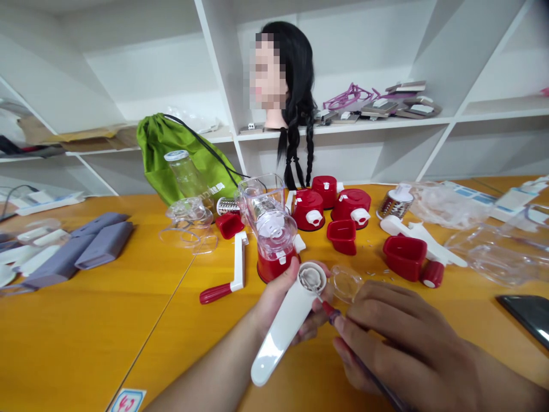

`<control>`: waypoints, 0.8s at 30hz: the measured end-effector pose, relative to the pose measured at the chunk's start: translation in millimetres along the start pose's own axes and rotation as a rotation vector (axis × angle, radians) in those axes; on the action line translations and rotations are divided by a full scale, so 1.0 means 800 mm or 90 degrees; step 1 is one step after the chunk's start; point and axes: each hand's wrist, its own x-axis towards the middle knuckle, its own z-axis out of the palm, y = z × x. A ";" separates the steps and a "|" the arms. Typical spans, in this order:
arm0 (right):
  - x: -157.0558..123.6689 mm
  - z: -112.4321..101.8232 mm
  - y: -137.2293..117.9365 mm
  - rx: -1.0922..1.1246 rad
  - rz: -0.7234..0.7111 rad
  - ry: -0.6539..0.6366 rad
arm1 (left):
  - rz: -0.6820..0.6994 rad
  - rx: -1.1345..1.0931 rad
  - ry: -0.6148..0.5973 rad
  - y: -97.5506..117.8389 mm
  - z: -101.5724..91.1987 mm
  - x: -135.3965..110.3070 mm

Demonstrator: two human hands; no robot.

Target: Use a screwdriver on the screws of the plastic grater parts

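My left hand (274, 297) is closed around a white plastic lever arm (283, 332), its round hollow socket facing up and its long tapered end pointing toward me. In my right hand (398, 332) is a slim tool that looks like a small screwdriver (330, 312), with a red and dark handle. Its thin tip reaches the socket's rim; whether it touches inside, I cannot tell. Just beyond stands a drum grater with a red base (277, 264) and a clear hopper (261, 200). A white crank with a red grip (217, 293) lies to the left.
Several red bases (309, 209), red pushers (404, 257) and a metal grating drum (395, 203) lie behind. Clear plastic parts (493, 257) and a phone (529, 315) are on the right. Left are a green bag (158, 154) and grey-purple cases (103, 246). A mannequin head (295, 68) sits on the shelf.
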 end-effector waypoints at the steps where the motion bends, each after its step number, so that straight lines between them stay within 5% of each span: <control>1: 0.000 0.000 0.000 0.001 0.000 0.000 | 0.002 0.004 0.002 0.000 0.000 0.000; 11: 0.002 -0.010 -0.001 0.003 0.020 -0.003 | -0.003 0.005 -0.014 0.001 0.003 0.000; 18: -0.001 -0.011 0.017 -0.063 0.044 0.097 | -0.034 -0.008 0.009 0.003 0.007 0.001; 24: -0.004 -0.012 0.055 -0.021 0.162 0.167 | -0.045 0.095 0.205 0.005 0.009 0.006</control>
